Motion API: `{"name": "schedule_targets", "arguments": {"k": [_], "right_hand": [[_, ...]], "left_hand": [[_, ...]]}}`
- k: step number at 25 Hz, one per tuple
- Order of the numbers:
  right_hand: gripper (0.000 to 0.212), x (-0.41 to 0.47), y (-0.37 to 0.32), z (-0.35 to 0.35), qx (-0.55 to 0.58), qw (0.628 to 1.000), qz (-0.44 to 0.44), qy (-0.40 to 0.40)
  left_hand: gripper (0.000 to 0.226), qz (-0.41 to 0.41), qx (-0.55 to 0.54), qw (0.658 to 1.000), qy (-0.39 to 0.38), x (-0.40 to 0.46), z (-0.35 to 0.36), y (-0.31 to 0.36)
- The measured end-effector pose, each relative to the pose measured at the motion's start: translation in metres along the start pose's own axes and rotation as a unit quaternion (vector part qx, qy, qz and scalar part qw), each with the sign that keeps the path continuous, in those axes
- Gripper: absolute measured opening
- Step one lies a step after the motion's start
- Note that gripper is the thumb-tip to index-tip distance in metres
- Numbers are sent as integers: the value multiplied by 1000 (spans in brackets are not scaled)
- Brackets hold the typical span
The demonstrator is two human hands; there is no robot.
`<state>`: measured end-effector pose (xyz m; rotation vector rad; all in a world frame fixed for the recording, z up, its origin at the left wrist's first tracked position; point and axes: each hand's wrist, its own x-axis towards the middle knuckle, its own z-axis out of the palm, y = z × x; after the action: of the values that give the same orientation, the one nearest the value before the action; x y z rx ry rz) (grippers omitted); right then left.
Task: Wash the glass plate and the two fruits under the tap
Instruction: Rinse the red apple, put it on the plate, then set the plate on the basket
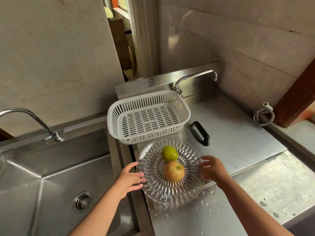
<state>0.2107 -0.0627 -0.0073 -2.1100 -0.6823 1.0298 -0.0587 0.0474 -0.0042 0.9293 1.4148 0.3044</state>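
A clear ribbed glass plate [153, 189] is at the left edge of the steel counter, partly past that edge. On it lie a green fruit [169, 153] at the back and a red-yellow apple [174, 171] in front, touching each other. My left hand [129, 178] grips the plate's left rim, thumb on top, fingers showing through the glass from below. My right hand [213, 171] holds the right rim the same way. The curved tap [34, 119] stands at the far left over the steel sink [51, 184]; no water runs from it.
A white slotted basket [112, 120] with nothing in it stands just behind the plate. A second tap [196, 76] rises behind the basket. A black handle [200, 132] sits on the counter lid, and a coiled hose [263, 114] lies at the right. Water drops dot the counter.
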Motion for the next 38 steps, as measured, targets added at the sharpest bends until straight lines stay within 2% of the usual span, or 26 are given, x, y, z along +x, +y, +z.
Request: {"name": "schedule_targets", "arguments": {"k": [7,12,18,23,28,38], "right_hand": [[51,-21,-11,-12,138,989,32,-51],[47,-38,-45,-36,164,982,1,-95],[41,-27,-120,-53,152,982,-48,-101],[34,4,-179,-43,155,979,-81,-106],[39,53,-212,-20,166,976,-76,-117],[44,140,-208,12,134,983,-33,-121]], "left_hand": [[56,42,-8,999,-7,-26,-13,10],[59,74,-33,996,-41,-59,-36,35],[57,111,-44,992,-30,-69,-53,91],[58,110,-55,992,13,-43,-66,141],[63,105,-42,992,54,-2,-71,179],[67,71,-29,994,82,73,-65,193]]}}
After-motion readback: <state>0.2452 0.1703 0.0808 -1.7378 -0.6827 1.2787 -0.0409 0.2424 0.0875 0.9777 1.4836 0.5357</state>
